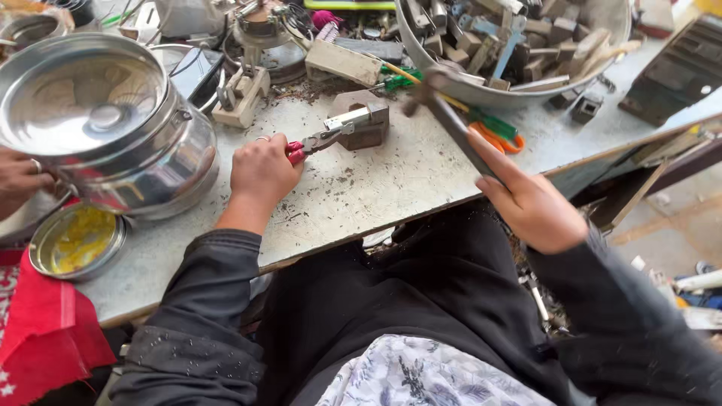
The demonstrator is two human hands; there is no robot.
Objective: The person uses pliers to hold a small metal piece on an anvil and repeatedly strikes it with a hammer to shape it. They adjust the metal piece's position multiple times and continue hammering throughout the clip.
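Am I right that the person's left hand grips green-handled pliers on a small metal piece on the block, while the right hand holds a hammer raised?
Not quite: the head view shows the pliers in the left hand have red handles, not green. The rest holds: they pinch a small metal piece on the block, and the right hand holds a hammer raised.

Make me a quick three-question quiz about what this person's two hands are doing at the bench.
1. True or false: the left hand grips red-handled pliers.
2. What does the right hand hold? A) a raised hammer B) a cup C) a brush
3. What sits under the pliers' tip on the table?

Key:
1. True.
2. A; it is tilted above the table and blurred.
3. A small metal piece on a block.
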